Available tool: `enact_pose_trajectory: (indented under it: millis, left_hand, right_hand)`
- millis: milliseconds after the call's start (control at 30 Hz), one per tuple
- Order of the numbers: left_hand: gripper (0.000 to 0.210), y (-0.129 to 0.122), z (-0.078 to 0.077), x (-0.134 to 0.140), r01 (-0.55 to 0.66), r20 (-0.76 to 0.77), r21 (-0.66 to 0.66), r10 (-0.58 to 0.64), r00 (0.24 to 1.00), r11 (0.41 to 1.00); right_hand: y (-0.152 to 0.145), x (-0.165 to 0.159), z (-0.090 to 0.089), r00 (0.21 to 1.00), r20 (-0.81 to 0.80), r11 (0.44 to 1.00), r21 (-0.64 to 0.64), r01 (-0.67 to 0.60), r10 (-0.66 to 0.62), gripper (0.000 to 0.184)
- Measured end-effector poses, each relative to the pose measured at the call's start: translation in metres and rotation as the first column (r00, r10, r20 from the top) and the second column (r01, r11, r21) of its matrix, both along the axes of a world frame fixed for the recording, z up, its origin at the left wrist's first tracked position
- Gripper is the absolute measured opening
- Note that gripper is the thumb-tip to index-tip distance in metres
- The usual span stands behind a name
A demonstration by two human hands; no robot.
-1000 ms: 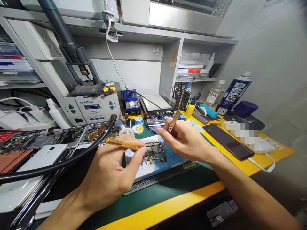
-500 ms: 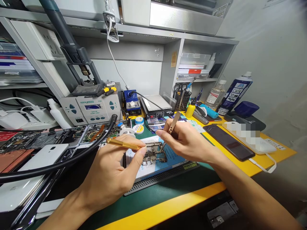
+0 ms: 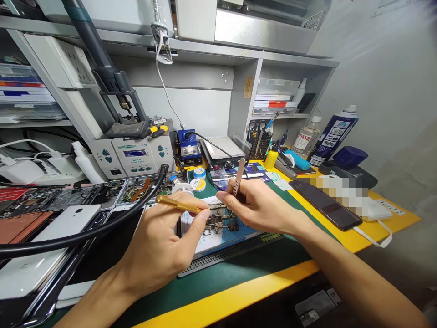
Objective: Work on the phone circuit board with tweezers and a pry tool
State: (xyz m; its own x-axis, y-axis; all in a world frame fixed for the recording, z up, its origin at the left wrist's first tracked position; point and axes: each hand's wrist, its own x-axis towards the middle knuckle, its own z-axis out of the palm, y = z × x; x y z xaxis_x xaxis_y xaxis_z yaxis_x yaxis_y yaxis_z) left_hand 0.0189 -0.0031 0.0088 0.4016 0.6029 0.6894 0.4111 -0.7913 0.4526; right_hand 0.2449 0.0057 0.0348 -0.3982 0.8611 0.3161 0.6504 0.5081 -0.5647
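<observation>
A small phone circuit board (image 3: 215,222) lies on a blue-and-white booklet or box (image 3: 201,248), which rests on a dark perforated pad (image 3: 218,259). My left hand (image 3: 167,232) is closed round a brass-coloured pen-shaped tool (image 3: 177,203); its tip is hidden behind my fingers, at the board's left side. My right hand (image 3: 257,202) pinches metal tweezers (image 3: 239,176) with holes along the arm. They stand steeply over the board's upper right, and my hand covers their tips, so I cannot tell whether they touch it.
A thick black hose (image 3: 102,232) crosses the phones at left. Behind stand a rework station (image 3: 136,157), a blue soldering unit (image 3: 189,148) and solder wire (image 3: 181,188). To the right are a black phone (image 3: 324,202), yellow bottle (image 3: 271,157) and spray can (image 3: 334,136).
My right hand has shifted slightly left with the tweezers, which now stand more upright. My left hand and its brass tool hold nearly the same place; the view has moved a little.
</observation>
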Motion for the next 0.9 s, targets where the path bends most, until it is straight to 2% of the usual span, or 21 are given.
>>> enact_pose_trajectory:
  millis: [267, 533, 900]
  left_hand:
    - [0.008, -0.0006, 0.0001, -0.0008, 0.000, 0.020, 0.007, 0.000, 1.000, 1.000]
    - [0.007, -0.0015, -0.0006, -0.0002, 0.002, 0.017, 0.004, -0.002, 1.000, 1.000]
    - [0.009, -0.0001, -0.0001, 0.0006, -0.004, 0.015, -0.002, 0.004, 1.000, 1.000]
  right_hand:
    - [-0.0008, -0.0022, 0.0010, 0.992, -0.121, 0.999, 0.009, 0.033, -0.032, 0.035]
    - [0.0000, -0.0008, 0.0003, 0.949, -0.312, 0.998, 0.043, 0.055, -0.039, 0.017]
    - [-0.0016, -0.0100, 0.0002, 0.888, -0.459, 0.992, -0.107, -0.069, 0.013, 0.013]
